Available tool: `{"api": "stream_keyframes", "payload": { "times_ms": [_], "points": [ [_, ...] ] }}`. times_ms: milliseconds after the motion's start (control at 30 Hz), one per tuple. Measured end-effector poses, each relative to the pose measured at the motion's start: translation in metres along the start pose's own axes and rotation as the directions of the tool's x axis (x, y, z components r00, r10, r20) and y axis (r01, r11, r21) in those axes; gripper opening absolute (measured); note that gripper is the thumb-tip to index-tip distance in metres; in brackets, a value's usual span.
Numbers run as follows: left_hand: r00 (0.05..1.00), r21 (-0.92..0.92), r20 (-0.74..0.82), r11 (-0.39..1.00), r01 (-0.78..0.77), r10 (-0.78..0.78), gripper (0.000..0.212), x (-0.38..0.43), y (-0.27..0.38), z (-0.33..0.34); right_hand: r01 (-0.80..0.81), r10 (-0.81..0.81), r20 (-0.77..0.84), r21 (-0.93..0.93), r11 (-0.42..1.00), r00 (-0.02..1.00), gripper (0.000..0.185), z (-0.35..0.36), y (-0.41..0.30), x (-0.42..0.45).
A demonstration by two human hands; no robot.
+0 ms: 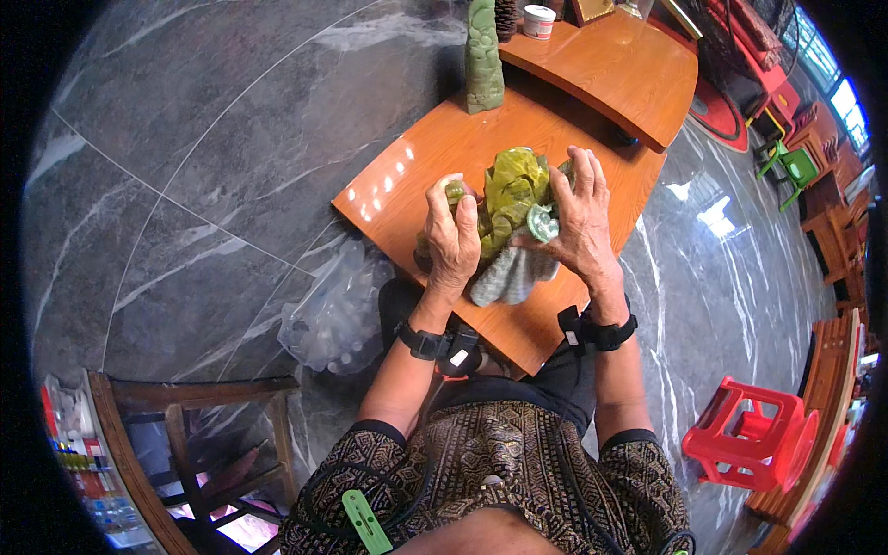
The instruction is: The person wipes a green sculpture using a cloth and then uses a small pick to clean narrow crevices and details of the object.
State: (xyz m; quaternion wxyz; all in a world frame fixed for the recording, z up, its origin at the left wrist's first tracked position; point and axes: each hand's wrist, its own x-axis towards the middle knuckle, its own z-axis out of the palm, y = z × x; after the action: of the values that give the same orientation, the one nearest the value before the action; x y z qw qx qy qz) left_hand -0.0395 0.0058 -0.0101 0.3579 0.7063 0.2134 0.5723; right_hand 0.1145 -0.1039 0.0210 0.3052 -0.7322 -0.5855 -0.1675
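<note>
On the wooden table (388, 187) stands a yellow-green carved stone (513, 184), with both hands raised around it. At its left side, my left hand (452, 232) has its fingers curled around a small green piece (455, 192). To the right, my right hand (586, 208) has its fingers spread and bent against the carving's edge; whether it grips the stone is unclear. A round pale-green object (542, 223) lies beside the right palm. Below the carving, a grey cloth (513, 274) is bunched, partly under the right thumb.
A tall green carved stone (484, 62) stands at the table's far edge. Behind it, a raised wooden shelf (624, 62) bears a white tub (538, 21). A clear plastic bag of bottles (336, 312) lies on the floor at left. A red plastic stool (749, 433) stands right.
</note>
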Motion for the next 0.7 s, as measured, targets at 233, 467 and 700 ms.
{"api": "stream_keyframes", "payload": {
  "times_ms": [233, 467, 700],
  "points": [
    [1.0, 0.003, -0.012, 1.0, 0.002, -0.002, 0.031, 0.0, -0.002, 0.001, 0.015, -0.016, 0.063, 0.028, 0.999, 0.998, 0.087, -0.007, 0.012, 0.001],
    [1.0, 0.026, -0.008, 1.0, 0.014, -0.014, 0.033, -0.001, 0.0, 0.0, 0.016, -0.017, 0.016, 0.043, 0.999, 1.0, 0.073, -0.006, 0.012, 0.002],
    [0.999, -0.009, 0.001, 0.999, 0.039, -0.039, 0.034, 0.0, 0.002, 0.0, -0.087, 0.09, -0.056, 0.049, 0.995, 0.994, 0.061, 0.005, 0.009, 0.008]
  ]
}}
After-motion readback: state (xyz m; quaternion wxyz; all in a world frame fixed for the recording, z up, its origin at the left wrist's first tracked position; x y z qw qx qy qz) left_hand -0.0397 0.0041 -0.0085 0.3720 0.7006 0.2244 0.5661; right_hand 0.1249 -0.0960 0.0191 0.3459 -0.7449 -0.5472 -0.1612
